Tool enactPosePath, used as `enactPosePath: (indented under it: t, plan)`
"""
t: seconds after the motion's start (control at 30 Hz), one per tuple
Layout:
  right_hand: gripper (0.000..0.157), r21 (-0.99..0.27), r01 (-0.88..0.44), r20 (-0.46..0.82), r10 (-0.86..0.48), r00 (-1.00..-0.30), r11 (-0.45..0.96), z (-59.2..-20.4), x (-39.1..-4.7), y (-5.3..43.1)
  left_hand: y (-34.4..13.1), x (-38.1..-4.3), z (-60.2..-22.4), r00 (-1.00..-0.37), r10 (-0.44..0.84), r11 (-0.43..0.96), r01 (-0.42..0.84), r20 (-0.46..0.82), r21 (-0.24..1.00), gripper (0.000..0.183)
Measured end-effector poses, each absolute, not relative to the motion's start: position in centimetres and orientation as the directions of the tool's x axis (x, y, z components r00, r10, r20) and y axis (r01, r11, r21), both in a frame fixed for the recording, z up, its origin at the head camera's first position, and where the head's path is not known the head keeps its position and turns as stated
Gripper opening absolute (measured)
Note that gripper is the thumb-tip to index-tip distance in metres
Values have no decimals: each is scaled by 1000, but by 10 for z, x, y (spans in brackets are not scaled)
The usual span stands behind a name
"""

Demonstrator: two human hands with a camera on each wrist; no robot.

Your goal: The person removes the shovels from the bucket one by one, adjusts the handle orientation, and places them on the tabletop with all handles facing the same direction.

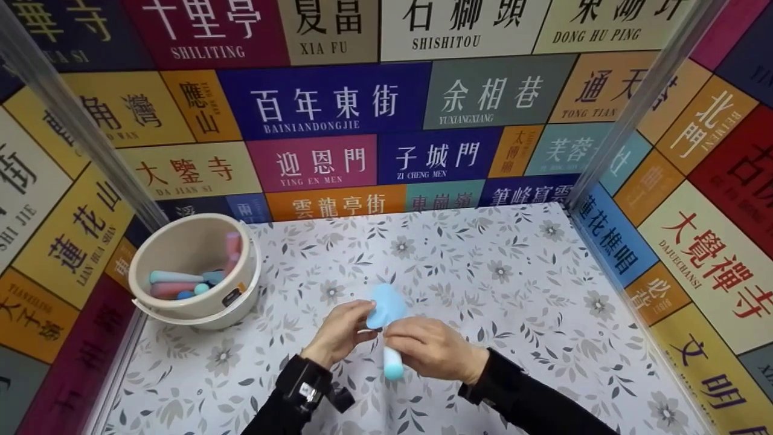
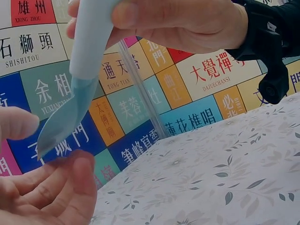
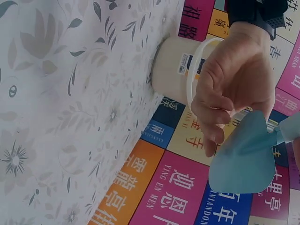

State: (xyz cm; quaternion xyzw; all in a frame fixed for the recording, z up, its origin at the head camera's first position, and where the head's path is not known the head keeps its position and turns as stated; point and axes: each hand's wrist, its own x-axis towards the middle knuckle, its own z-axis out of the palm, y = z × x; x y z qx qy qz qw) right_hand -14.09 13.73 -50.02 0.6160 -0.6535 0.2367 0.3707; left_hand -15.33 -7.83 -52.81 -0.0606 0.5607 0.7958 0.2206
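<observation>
A light blue toy shovel (image 1: 386,305) with a pale, turquoise-ended handle is held over the table, blade pointing away from the body in the head view. My right hand (image 1: 430,347) grips its handle near the neck. At the blade's left side is my left hand (image 1: 341,329), thumb and fingers spread around the edge. The left wrist view has the left hand (image 2: 51,187) below the blade (image 2: 58,126), with a gap between thumb and fingers. Seen from the right wrist, the broad blade (image 3: 246,161) overlaps the left fingertips.
A cream bucket (image 1: 181,238) with a white handle stands at the table's left back corner, holding several pastel-handled things. A floral cloth (image 1: 483,272) covers the table. Panels (image 1: 326,99) printed with coloured place names wall it in at the back and both sides.
</observation>
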Motion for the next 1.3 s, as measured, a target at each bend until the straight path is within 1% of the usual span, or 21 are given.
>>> enactPosePath:
  t: [0.27, 0.5, 0.6, 0.63, 0.7, 0.77, 0.83, 0.87, 0.93, 1.03, 1.1, 1.17, 1.3]
  plan:
    - [15, 156, -982, 768, -638, 53, 106, -501, -141, 132, -74, -152, -528, -908, 214, -232, -406, -361, 884, 10]
    - [12, 155, -981, 751, -659, 41, 116, -499, -139, 130, -75, -154, -527, -923, 198, -238, -371, -330, 898, 10]
    - [11, 159, -977, 735, -678, 21, 142, -493, -139, 130, -78, -156, -522, -937, 170, -245, -341, -306, 908, 11]
    - [11, 153, -976, 726, -688, 4, 156, -490, -139, 131, -80, -157, -520, -943, 155, -247, -327, -296, 912, 11]
    - [16, 144, -972, 709, -704, -31, 187, -483, -142, 135, -84, -158, -513, -956, 114, -252, -292, -272, 923, 12]
    - [26, 133, -963, 700, -710, -74, 233, -476, -146, 141, -88, -160, -505, -969, 60, -253, -247, -239, 936, 14]
    - [38, 121, -950, 702, -701, -124, 289, -469, -151, 149, -92, -161, -498, -981, -9, -222, -187, -194, 957, 14]
    - [41, 108, -943, 708, -691, -150, 315, -466, -154, 152, -95, -162, -495, -985, -46, -201, -154, -166, 967, 12]
    - [41, 56, -927, 718, -661, -221, 370, -461, -157, 158, -98, -162, -490, -989, -114, -130, -81, -96, 988, 9]
    - [38, -76, -901, 714, -607, -348, 426, -458, -160, 164, -102, -161, -489, -976, -212, 56, 29, 41, 998, 8]
    - [37, -161, -877, 694, -580, -427, 453, -459, -160, 164, -102, -159, -491, -960, -254, 174, 77, 121, 982, 8]
    - [37, -231, -850, 659, -567, -494, 473, -463, -159, 163, -101, -157, -495, -940, -287, 264, 108, 185, 959, 8]
    - [37, -338, -795, 577, -556, -598, 504, -475, -156, 157, -95, -154, -504, -910, -307, 341, 169, 279, 925, 9]
